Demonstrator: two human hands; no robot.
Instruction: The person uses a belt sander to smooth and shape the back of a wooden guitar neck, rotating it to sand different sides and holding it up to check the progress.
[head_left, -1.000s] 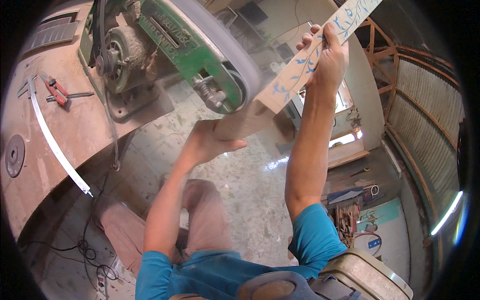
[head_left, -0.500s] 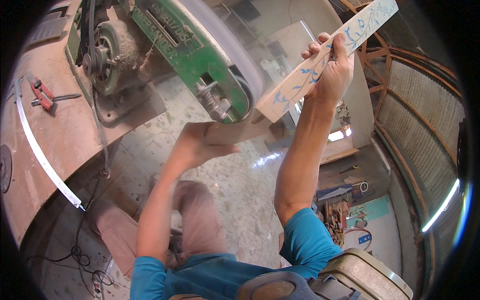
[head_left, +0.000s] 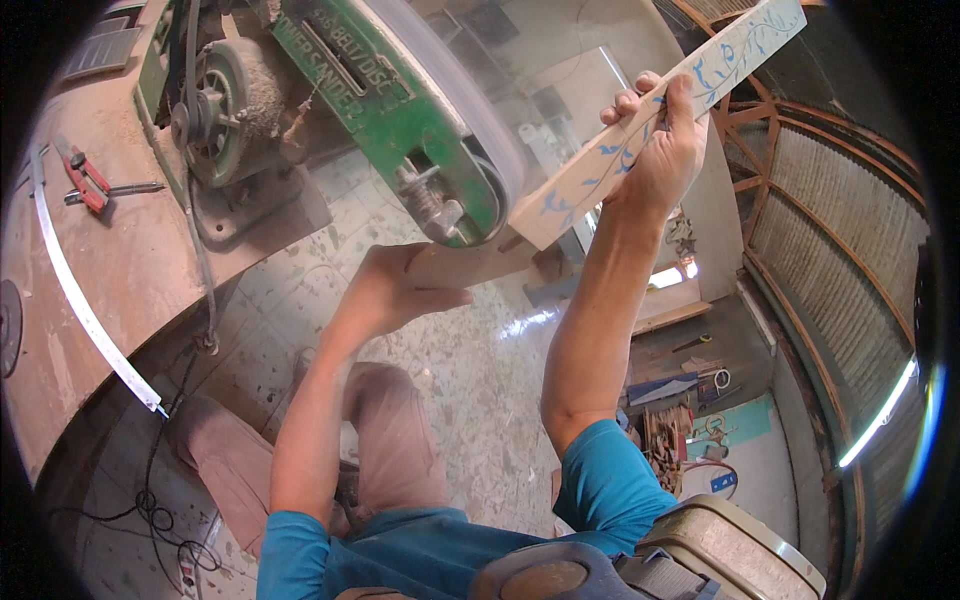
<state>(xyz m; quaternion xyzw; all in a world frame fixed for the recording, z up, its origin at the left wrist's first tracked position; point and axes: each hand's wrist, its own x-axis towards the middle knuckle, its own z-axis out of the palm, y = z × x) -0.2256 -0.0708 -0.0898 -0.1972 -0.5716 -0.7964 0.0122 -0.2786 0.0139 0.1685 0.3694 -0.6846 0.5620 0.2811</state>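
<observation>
My right hand (head_left: 668, 150) is closed around a long wooden board (head_left: 600, 165) with blue leaf and vine drawings, thumb on the drawn face and fingers over its far edge. The board slants from upper right down to the rounded end of a green belt sander (head_left: 440, 160), whose belt (head_left: 470, 90) is blurred. Its lower end lies right beside the belt. Below the sander's tip, my left hand (head_left: 390, 290) grips a plain wooden piece (head_left: 475, 265), thumb stretched along its lower side. Whether this piece and the board are joined is hidden behind the sander's end.
A dusty workbench (head_left: 90, 260) on the left bears a red-handled tool (head_left: 88, 182), a dark pen-like rod (head_left: 135, 188) and a long metal strip (head_left: 75, 280). The sander's pulley wheel (head_left: 215, 110) and belt are exposed. A black cord (head_left: 150, 515) lies looped on the floor.
The board's lower end has shifted slightly down and left along the sander's tip, my right hand with it. Both hands keep their grips.
</observation>
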